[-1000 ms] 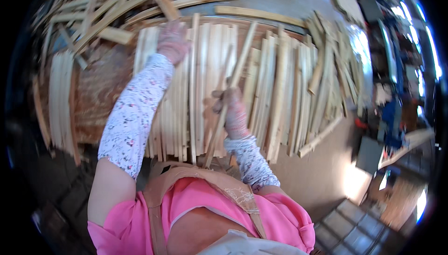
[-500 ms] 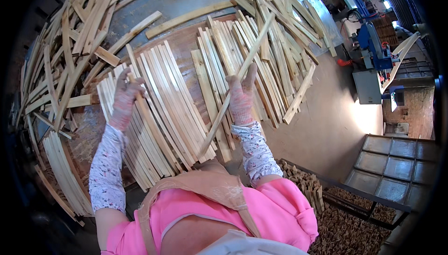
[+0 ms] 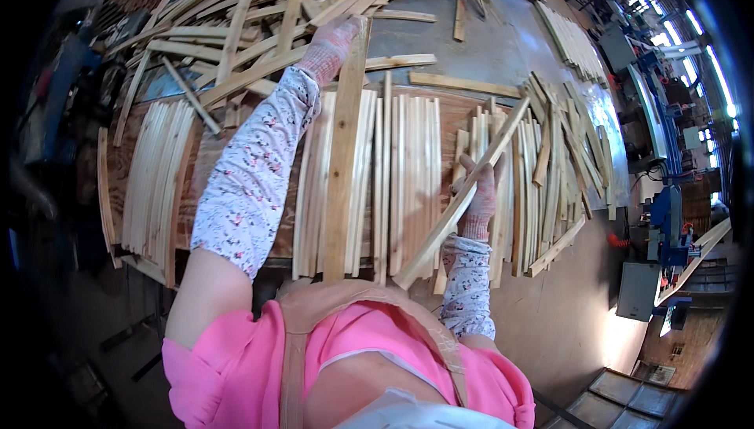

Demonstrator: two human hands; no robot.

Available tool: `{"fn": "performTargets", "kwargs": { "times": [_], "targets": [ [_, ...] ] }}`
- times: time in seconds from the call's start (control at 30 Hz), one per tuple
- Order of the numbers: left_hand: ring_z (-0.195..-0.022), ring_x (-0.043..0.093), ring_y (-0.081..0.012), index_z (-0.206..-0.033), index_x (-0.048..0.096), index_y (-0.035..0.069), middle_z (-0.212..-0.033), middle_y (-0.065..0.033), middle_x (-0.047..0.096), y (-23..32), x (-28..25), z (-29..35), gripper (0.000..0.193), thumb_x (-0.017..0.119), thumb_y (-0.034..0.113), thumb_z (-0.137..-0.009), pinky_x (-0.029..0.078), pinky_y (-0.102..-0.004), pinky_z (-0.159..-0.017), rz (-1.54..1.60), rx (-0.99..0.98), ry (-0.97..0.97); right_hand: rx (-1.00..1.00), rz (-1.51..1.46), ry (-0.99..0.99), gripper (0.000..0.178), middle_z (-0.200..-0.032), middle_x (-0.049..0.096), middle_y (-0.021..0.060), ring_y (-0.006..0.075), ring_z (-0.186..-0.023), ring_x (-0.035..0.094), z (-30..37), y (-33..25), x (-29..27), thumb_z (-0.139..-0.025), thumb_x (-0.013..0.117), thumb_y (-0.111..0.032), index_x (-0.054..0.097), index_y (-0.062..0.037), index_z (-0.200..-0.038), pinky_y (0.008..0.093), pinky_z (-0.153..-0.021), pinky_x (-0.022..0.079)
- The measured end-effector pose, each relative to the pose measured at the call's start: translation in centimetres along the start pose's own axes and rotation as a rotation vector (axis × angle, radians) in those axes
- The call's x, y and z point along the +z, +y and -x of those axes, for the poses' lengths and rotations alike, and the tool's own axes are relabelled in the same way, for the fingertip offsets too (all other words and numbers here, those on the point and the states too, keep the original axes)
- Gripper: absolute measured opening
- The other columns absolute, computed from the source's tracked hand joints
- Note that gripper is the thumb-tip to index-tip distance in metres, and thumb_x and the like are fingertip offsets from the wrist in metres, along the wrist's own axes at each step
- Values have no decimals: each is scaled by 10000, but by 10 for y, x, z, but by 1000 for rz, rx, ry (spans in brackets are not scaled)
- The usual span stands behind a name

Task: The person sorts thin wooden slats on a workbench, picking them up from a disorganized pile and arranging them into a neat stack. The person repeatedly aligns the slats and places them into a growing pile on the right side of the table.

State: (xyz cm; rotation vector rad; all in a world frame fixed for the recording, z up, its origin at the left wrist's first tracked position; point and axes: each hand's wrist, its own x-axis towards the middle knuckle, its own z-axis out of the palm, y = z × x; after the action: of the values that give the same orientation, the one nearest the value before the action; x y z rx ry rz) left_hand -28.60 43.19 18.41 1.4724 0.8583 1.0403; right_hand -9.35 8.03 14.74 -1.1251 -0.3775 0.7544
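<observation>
The left hand (image 3: 334, 40) has reached farther out and is now gripping the wide plank (image 3: 344, 154), while the right hand (image 3: 477, 201) is still squeezing a thin slat (image 3: 463, 197) over the worktop (image 3: 487, 60).

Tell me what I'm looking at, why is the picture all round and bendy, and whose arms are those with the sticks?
The picture comes from a small camera worn on a person's head, looking down. Its lens sees very wide, so straight edges curve near the rim. The arms belong to that person, in flowery sleeves and pink gloves.

The left hand reaches far forward and holds the top end of a wide wooden slat that lies lengthwise over the others. The right hand grips a long thin strip that slants across the pile.

Below them is a worktable covered with pale wooden strips: neat rows side by side in the middle, and a jumbled heap at the far side. Machines stand on the floor at the right.
</observation>
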Motion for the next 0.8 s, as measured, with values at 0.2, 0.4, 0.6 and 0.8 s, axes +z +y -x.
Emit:
{"fn": "performTargets", "kwargs": {
  "times": [0.2, 0.4, 0.6, 0.8],
  "targets": [
    [-1020, 720, -217, -1170, 686, -22, -1104, -132, 736, -35, -37, 131, 320, 645, 255, -1013, 580, -345, -944, 430, -364, -370, -56, 392, 2, 812, -1396, 608, 266, 169, -607, 660, 43, 34, 44, -1101, 550, -284, 31, -228, -1723, 293, -552, 616],
    [-1009, 749, -269, -1195, 678, -16, -1088, -135, 736, -65, -7, 193, 347, 706, 255, -981, 644, -450, -929, 1006, -692, -572, 233, 317, 307, 506, -1240, 660, 212, 225, -719, 678, -10, 43, 106, -1071, 596, -296, 529, -47, -1506, 360, -650, 604],
    [-926, 753, -234, -1288, 658, -42, -1057, -149, 744, -47, -5, 212, 415, 689, 184, -940, 648, -386, -836, 742, -682, -680, -142, 1007, -47, 620, -1504, 583, 235, 427, -1340, 600, -23, 66, 118, -1039, 498, -519, 464, -270, -1606, 465, -1153, 461],
    [-763, 772, -268, -1491, 472, -43, -1157, -236, 724, -15, -9, 219, 887, 879, 277, -771, 671, -376, -620, 773, -883, -1047, -580, 1816, -633, 594, -1540, 556, 159, 324, -1504, 450, 8, -23, 54, -892, 654, -337, 629, -133, -1450, 521, -1279, 328]
  ]
}}
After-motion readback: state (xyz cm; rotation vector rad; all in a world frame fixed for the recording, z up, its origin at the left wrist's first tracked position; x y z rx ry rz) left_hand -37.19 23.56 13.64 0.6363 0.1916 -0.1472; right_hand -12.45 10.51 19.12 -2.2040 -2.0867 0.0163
